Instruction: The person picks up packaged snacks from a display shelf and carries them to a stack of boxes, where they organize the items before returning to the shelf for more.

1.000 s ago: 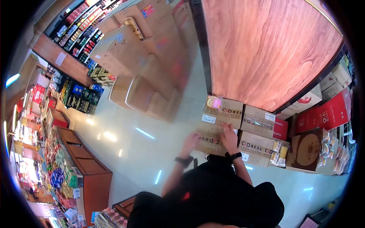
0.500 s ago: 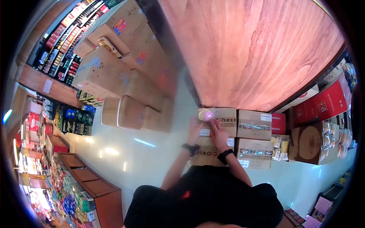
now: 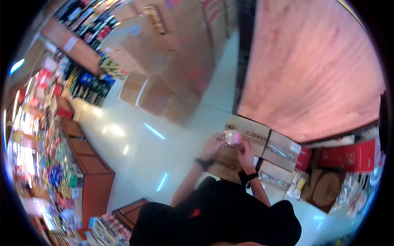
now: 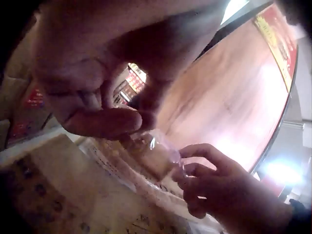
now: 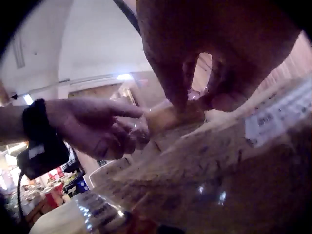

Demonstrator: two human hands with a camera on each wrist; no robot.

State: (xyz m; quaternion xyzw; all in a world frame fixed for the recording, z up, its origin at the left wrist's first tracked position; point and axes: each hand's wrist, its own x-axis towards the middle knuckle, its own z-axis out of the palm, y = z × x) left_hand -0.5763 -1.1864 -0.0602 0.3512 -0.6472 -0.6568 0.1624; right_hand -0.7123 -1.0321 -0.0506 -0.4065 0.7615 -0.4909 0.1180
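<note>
A small packet in clear plastic wrap (image 3: 233, 138), pale with a pink patch, is held between both hands above the cardboard cartons. My left hand (image 3: 212, 146) pinches its left end between thumb and fingers. On the opposite side, my right hand (image 3: 246, 156) pinches the other end of the wrap. The left wrist view shows the crinkled shiny packet (image 4: 155, 158) with tan contents inside. Printed tape runs across the carton (image 3: 226, 163) beneath the hands, and another carton (image 3: 254, 130) lies just beyond it.
More cartons (image 3: 283, 149) sit to the right, with yellowish packets (image 3: 297, 184) beside them. A wood-grain panel (image 3: 308, 69) rises behind, near red boxes (image 3: 349, 156). Large stacked boxes (image 3: 156, 96) stand front left across the tiled floor (image 3: 143, 151). A wooden display counter (image 3: 96, 180) is at far left.
Both hands reached forward to the packet on the far carton, took hold of it and brought it back nearer the body. The head view has swung about meanwhile.
</note>
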